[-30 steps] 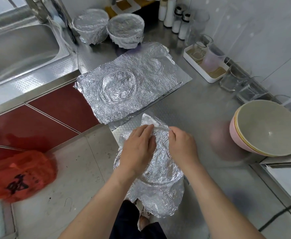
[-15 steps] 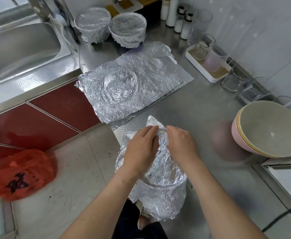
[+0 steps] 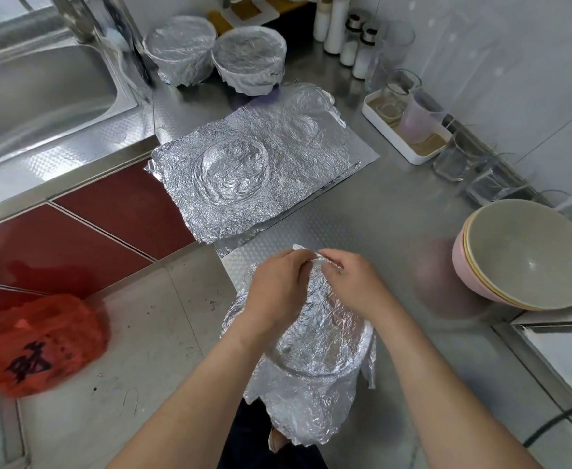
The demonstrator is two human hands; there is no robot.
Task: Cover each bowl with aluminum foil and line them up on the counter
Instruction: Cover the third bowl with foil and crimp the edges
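Note:
A bowl draped in crinkled foil (image 3: 315, 350) sits at the near edge of the steel counter (image 3: 379, 204). My left hand (image 3: 276, 289) and my right hand (image 3: 352, 282) meet at its far rim, both pinching the foil's far edge. Loose foil hangs down the near side over the counter edge. Flat foil sheets (image 3: 244, 170) with round imprints lie farther back. Two foil-covered bowls (image 3: 181, 52) (image 3: 249, 59) stand side by side at the back by the sink. A stack of uncovered bowls (image 3: 528, 255), grey inside pink, rests at the right.
A steel sink (image 3: 37, 86) is at the far left. A white tray with glass cups (image 3: 410, 123), more glasses and shaker bottles (image 3: 355, 45) line the right wall. A red plastic bag (image 3: 30, 343) lies on the floor at the left. A black cable (image 3: 555, 424) runs at lower right.
Both hands slid from the top of the foil to its far edge and now pinch it, lifting that edge slightly. The bowl stays in place.

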